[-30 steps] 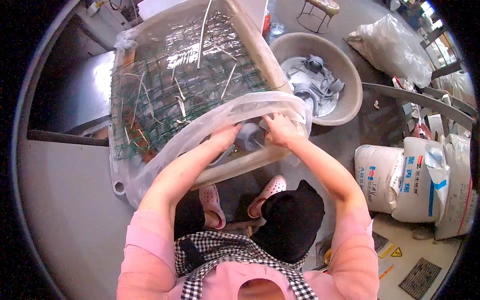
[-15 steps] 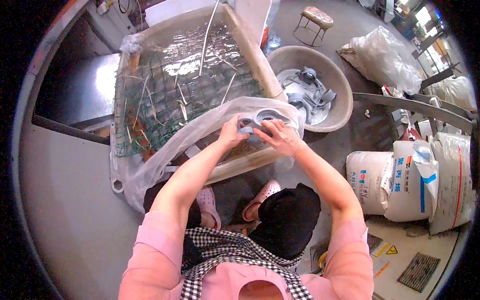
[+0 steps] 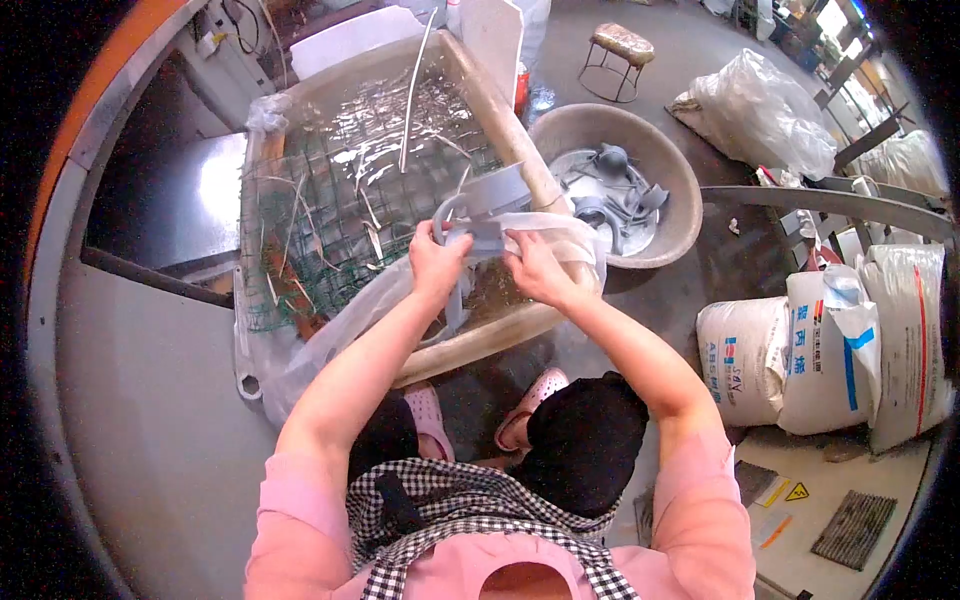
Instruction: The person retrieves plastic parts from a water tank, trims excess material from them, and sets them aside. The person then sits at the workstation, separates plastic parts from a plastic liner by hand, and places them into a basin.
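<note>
Fingers of the left hand (image 3: 437, 265) pinch a grey part (image 3: 495, 194) over the tub (image 3: 486, 338); the right hand (image 3: 537, 268) is narrowed beside it, its hold unclear. Handling seems in hand; any shift calls for steadiness.

A: What type of site are you working in?
B: A workshop or factory floor. Take the water tank (image 3: 503, 112) as your landmark. To its right: a round basin (image 3: 684, 190) of grey parts (image 3: 612, 165).
A: Further evidence around you?
B: Right of the tank, past the basin: printed sacks (image 3: 742, 350), one reading "ABS". Left of the tank: a bare metal surface (image 3: 185, 185).
</note>
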Tool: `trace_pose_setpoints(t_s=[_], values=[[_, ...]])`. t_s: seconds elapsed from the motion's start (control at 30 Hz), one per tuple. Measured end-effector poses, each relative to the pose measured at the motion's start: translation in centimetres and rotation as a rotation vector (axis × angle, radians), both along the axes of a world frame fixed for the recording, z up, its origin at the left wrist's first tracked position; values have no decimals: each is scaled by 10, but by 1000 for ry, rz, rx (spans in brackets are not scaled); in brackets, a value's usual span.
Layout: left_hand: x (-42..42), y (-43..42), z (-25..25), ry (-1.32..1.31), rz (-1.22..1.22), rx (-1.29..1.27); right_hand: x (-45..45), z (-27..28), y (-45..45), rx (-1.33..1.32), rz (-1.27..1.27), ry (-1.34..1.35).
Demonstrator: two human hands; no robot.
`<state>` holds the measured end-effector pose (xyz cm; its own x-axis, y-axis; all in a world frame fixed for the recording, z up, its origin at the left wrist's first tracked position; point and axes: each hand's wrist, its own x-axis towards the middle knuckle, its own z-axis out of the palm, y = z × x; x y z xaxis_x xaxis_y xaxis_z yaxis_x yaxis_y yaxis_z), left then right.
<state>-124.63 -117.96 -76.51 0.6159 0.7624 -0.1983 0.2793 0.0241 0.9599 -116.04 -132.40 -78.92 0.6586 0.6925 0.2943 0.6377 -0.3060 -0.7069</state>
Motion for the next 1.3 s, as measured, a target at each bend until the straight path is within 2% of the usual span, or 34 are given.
trace_pose_setpoints(t_s=[0.03,0.07,0.1,0.13,0.17,0.23,0.27,0.33,0.37,0.4,0.43,0.47,0.5,0.53,0.57,0.6,0.63,0.67,0.7,0.73,0.77,0.8,0.83,0.87,0.93,0.97,1.0,1.03,1.07,1.1,1.13,1.2,1.27,1.3], values=[[-3,-1,10,-83,6,317,-1,5,4,-15,-64,252],[-5,-2,14,-167,10,629,-4,8,11,-11,-74,250],[-1,-1,8,-137,67,698,-9,16,18,53,-67,529],[-2,-7,10,-140,57,691,-16,25,25,117,-59,807],[-2,-16,14,-92,33,588,-24,33,32,116,-69,805],[2,-20,5,-80,-36,334,-35,48,44,258,50,1053],[6,-18,-6,-106,-70,180,-32,44,44,260,46,1053],[-1,-16,4,-285,-566,493,-29,49,38,425,-177,789],[-3,-15,10,-267,-735,368,-22,66,20,268,-217,920],[-4,-14,15,-298,-795,349,-10,60,14,361,-175,1000],[-8,-10,26,-263,-757,498,13,27,12,329,-177,809],[-12,-4,39,-220,-720,652,12,50,0,196,-207,622],[-14,6,49,-145,-619,697,17,61,-7,199,-265,625],[-18,25,35,-72,-568,825,53,24,-15,158,-347,634],[-24,42,28,214,-854,618,67,33,-22,286,-302,758],[-28,55,22,495,-1121,382,89,31,-31,231,-404,639],[-40,60,6,599,-1317,400,112,29,-35,205,-509,628],[-55,61,-19,704,-1516,409,165,-15,-43,200,-662,508],[-71,67,-71,810,-1607,513,198,-24,-52,219,-595,535],[-86,72,-114,915,-1698,617,203,-6,-55,269,-472,585],[-90,71,-120,927,-1697,602,232,-22,-61,211,-458,546],[-90,66,-125,899,-1539,546,234,-7,-59,-53,-629,420],[-89,61,-132,865,-1383,493,252,-28,-58,-249,-686,233],[-86,56,-139,865,-1381,485,271,-46,-56,-442,-733,36],[-81,45,-159,861,-1187,306,219,-17,-26,-685,-432,-56],[-76,43,-168,852,-1180,302,198,-36,-16,-614,-277,-133],[-72,41,-176,838,-1205,265,176,-51,-6,-582,35,-111],[-71,42,-181,827,-1234,229,131,-36,7,-570,404,-12],[-71,45,-177,828,-1236,223,79,-17,28,-763,461,202],[-71,48,-167,834,-1211,323,44,-20,33,-781,592,317],[-69,50,-154,835,-1185,425,20,-41,38,-847,717,327],[-67,56,-134,835,-1157,411,-18,-72,43,-756,683,2],[-73,63,-124,662,-1225,411,-39,-65,61,-811,749,-193],[-75,64,-113,532,-1204,417,-48,-86,68,-672,682,-285]])
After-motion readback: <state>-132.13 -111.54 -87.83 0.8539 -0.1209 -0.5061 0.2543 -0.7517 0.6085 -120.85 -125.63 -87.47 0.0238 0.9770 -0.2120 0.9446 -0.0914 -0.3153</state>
